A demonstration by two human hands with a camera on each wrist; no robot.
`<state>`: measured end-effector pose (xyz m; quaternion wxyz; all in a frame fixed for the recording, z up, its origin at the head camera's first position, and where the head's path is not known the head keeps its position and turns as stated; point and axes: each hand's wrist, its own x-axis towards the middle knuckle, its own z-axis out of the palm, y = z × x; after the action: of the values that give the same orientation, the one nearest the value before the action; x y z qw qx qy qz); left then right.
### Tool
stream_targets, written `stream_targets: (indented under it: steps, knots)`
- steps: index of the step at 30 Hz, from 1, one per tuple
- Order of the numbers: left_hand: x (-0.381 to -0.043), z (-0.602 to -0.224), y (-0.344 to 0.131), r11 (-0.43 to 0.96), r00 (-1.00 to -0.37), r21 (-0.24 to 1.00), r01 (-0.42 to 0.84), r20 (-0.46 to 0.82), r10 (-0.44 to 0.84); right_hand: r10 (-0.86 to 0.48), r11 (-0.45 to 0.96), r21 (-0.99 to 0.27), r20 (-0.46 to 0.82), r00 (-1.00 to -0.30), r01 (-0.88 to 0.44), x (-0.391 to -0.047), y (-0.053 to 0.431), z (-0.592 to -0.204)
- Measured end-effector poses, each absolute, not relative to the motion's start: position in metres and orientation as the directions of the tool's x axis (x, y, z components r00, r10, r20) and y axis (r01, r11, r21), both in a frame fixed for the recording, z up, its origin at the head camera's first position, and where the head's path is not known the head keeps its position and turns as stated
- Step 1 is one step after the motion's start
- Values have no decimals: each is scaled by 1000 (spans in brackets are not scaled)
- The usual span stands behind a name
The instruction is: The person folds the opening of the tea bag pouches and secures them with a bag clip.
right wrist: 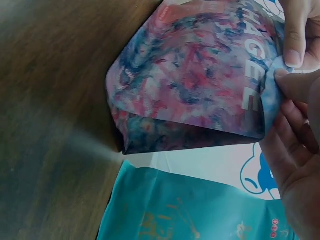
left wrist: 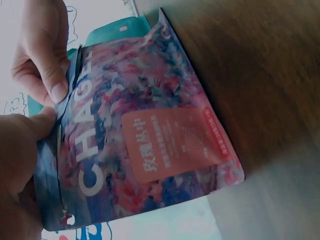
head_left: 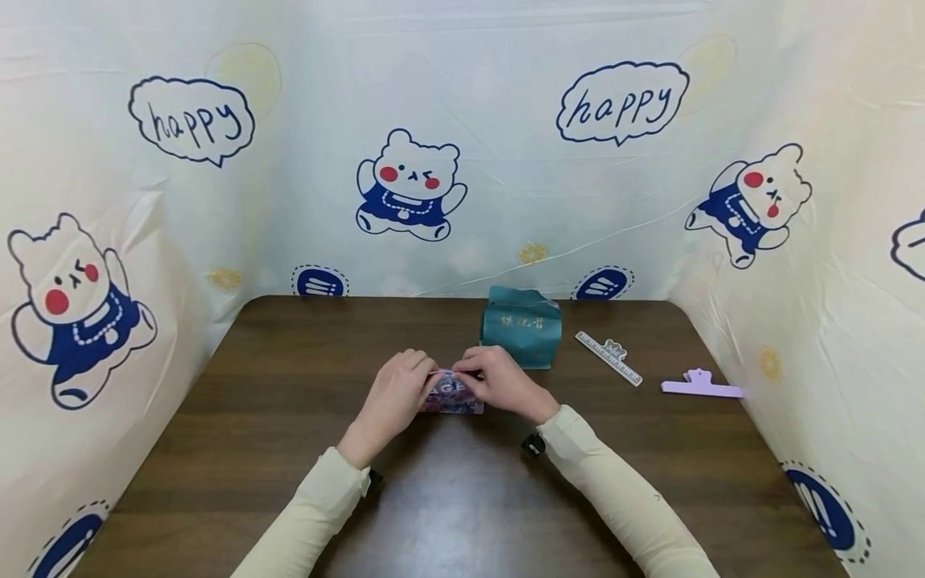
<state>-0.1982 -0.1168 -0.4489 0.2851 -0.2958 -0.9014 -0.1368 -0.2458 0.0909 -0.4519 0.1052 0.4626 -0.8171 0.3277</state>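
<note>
Backdrop (head_left: 499, 36) wraps the back and both sides, pale with printed bears and "happy" bubbles. Brown table (head_left: 448, 514) fills the lower middle. Cream sleeves (head_left: 629, 498) reach in from the near side, one per arm. Pouch (left wrist: 135, 120), pink-blue mottled, "CHAGEE" near its top edge, pink label lower down, is mid-table between the hands, just left of and nearer than the teal bag (head_left: 522, 329), which stands with gold characters facing front. Left hand (head_left: 393, 391) pinches the pouch's top edge, thumb on the front face in left wrist view. Right hand (head_left: 506, 381) pinches the same edge close beside it, thumb and fingers bent. Purple clip (head_left: 701, 385) lies by the table's right edge. Clear ruler clip (head_left: 609, 359) lies at a slant between teal bag and purple clip, touching neither.
</note>
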Motion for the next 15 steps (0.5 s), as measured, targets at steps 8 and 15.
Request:
stream_targets:
  steps: [8,15]
  knots:
    - [-197,-452,-112,807,-648,36,590,617,446,-701,360,-540,381,-603,-760,-248,98,-455]
    - [-197,-456,-107,819,-664,47,572,613,428,-689,332,-561,405,-601,-759,-249,100,-461]
